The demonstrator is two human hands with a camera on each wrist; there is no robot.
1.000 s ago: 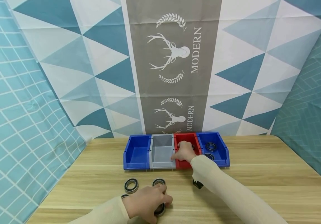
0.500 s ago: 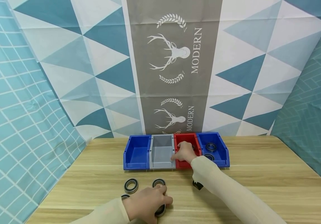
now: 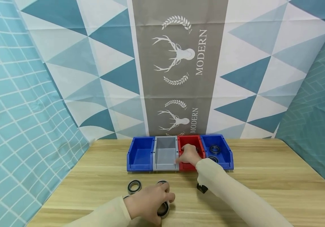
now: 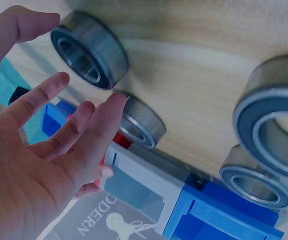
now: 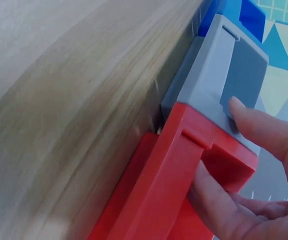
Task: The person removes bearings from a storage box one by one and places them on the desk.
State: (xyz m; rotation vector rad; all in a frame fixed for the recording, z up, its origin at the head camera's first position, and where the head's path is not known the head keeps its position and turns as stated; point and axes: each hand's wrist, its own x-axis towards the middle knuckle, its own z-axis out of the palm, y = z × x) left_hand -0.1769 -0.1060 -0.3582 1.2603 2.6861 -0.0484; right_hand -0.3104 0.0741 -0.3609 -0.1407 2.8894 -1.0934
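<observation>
My left hand (image 3: pixel 152 200) is over several ball bearings on the wooden table. In the left wrist view its fingers are spread, with the thumb tip close to one bearing (image 4: pixel 104 55) and a fingertip overlapping another bearing (image 4: pixel 146 117); whether they touch is unclear. My right hand (image 3: pixel 189 154) reaches into the red bin (image 3: pixel 189 138). Its thumb lies over the edge of the grey bin (image 3: pixel 166 154), while the other fingers dip into the red one. No object shows between thumb and fingers in the right wrist view. Part of a dark ring (image 3: pixel 197 149) shows behind that hand.
Blue bins stand at both ends of the row, left (image 3: pixel 140 156) and right (image 3: pixel 226 157). The right one contains bearings (image 3: pixel 211 149). Another bearing (image 3: pixel 134 193) lies left on the table. A small black object (image 3: pixel 202 188) sits beneath the right sleeve.
The head view has shifted slightly, so the bins and bearings appear a little further right. Both hands keep nearly the same pose and place.
</observation>
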